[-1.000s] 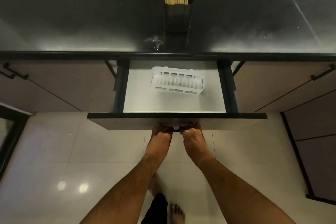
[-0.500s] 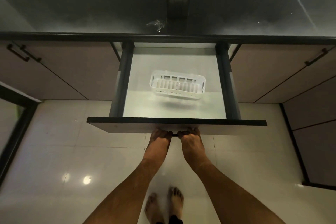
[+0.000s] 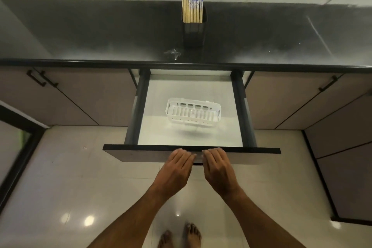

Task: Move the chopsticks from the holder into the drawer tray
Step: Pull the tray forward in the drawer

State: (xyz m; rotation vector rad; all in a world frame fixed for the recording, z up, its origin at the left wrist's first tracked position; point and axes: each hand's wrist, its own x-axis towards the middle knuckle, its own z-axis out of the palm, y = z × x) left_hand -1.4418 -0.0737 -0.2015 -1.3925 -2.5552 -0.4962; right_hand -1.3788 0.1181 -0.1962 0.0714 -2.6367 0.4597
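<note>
Both hands, left hand [image 3: 177, 164] and right hand [image 3: 216, 164], were released from the drawer [image 3: 191, 154] front, fingers now relaxed. Chopsticks [image 3: 192, 6] remain in the holder [image 3: 194, 33] at the counter's back edge; these must be gripped next for the tray [image 3: 193, 111].

I see my left hand [image 3: 174, 169] and right hand [image 3: 218, 169] side by side, palms down, fingers straight, forearms stretched forward.

Glossy black stone counter [image 3: 100, 32], white slatted plastic tray [image 3: 192, 113], pale wooden chopsticks [image 3: 192, 7], shiny floor tiles [image 3: 70, 187]
</note>
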